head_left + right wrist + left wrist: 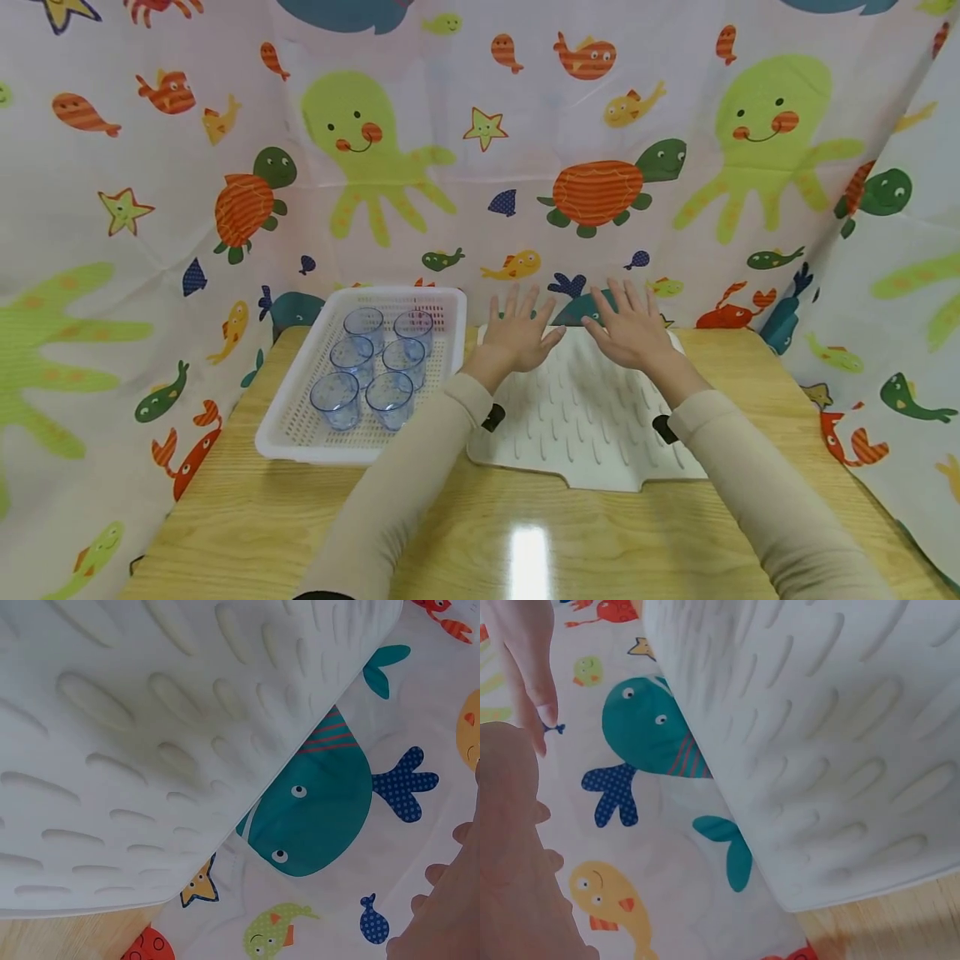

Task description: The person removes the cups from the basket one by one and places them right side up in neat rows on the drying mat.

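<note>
Mat (570, 417) lies below our left hand (519, 336) and right hand (632, 333), both spread and empty (cups (390, 400) in a basket (322, 452) to their left)

A wooden table (465, 533), glossy toward six o'clock, carries a white perforated basket (322, 454) at ten o'clock and, just beside it, a white textured board (577, 417) at one o'clock.

White mat (577, 442) partly behind right sleeve (768, 492)
</note>
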The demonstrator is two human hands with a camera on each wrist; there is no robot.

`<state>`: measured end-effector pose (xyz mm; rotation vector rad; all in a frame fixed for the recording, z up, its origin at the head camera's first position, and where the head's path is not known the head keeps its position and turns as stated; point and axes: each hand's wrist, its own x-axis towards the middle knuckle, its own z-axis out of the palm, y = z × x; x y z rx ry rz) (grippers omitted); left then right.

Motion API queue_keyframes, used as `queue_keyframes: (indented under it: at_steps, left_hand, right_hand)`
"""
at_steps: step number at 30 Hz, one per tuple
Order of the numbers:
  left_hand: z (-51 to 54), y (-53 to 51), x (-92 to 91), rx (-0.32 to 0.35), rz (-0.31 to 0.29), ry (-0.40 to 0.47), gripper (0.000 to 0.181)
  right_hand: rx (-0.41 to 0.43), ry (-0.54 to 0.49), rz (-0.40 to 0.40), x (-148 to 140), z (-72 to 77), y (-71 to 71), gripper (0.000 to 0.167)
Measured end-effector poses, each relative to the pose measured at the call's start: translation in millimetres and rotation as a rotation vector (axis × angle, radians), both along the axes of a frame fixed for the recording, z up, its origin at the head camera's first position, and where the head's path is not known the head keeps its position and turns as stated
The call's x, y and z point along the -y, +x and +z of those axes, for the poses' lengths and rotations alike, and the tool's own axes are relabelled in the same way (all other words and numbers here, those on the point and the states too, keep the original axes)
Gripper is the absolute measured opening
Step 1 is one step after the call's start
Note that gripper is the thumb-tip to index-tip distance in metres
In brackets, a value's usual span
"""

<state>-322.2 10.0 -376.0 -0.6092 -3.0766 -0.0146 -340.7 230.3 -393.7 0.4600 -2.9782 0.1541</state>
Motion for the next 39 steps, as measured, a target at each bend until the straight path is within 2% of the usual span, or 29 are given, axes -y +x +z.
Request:
queue_keyframes:
  at_steps: [4, 14, 20, 30, 37, 39]
  left_hand:
    - [-0.4, 5.0, 0.8, 0.000, -0.037, -0.001, 0.068]
    - [-0.5, 14.1, 7.6, -0.013, -0.037, 0.018, 0.067]
    - [0.4, 21.7, 12.8, -0.011, -0.066, 0.017, 0.067]
    - [-1.0, 39.4, 17.7, 0.004, -0.109, 0.014, 0.068]
    - [-5.5, 48.7, 19.4, -0.014, -0.136, -0.018, 0.068]
    - [-7.1, 51.8, 21.0, 0.000, -0.147, -0.003, 0.068]
  right_hand:
    - [-0.005, -0.013, 0.021, -4, -2.2, 2.4, 0.070]
    - [-0.017, -0.026, 0.060, -4, 0.5, 9.4, 0.069]
    - [-0.048, -0.018, 0.088, -5, -1.2, 13.8, 0.068]
    - [-0.087, -0.022, 0.141, -10, -6.4, 26.8, 0.067]
    - [-0.091, -0.029, 0.166, -15, -9.1, 37.3, 0.067]
    - [-0.093, -0.027, 0.173, -17, -10.4, 39.1, 0.067]
